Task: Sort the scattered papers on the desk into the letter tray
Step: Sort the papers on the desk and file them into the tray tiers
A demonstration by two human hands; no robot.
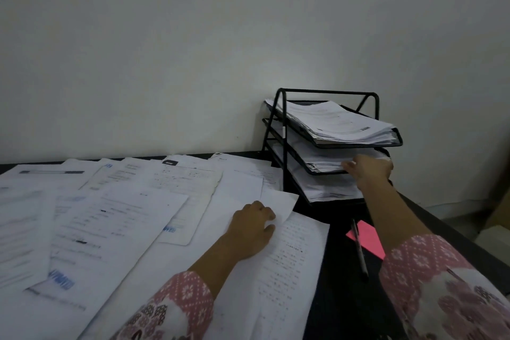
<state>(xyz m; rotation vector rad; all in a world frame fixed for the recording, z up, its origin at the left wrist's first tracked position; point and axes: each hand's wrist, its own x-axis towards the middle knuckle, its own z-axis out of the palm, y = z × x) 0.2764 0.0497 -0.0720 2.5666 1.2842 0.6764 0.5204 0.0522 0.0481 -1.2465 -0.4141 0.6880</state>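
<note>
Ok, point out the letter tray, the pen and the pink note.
letter tray [328, 91]: head view, top bar of its frame.
pen [359, 250]: head view, middle of its barrel.
pink note [368, 237]: head view, its bare middle.

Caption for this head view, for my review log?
Right hand at the middle tier of the letter tray, left hand resting on scattered papers.

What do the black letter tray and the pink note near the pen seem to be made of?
Letter tray: probably metal wire with a black matte coating, judging by its thin bent rods. Pink note: likely matte paper; it is thin and lies flat.
</note>
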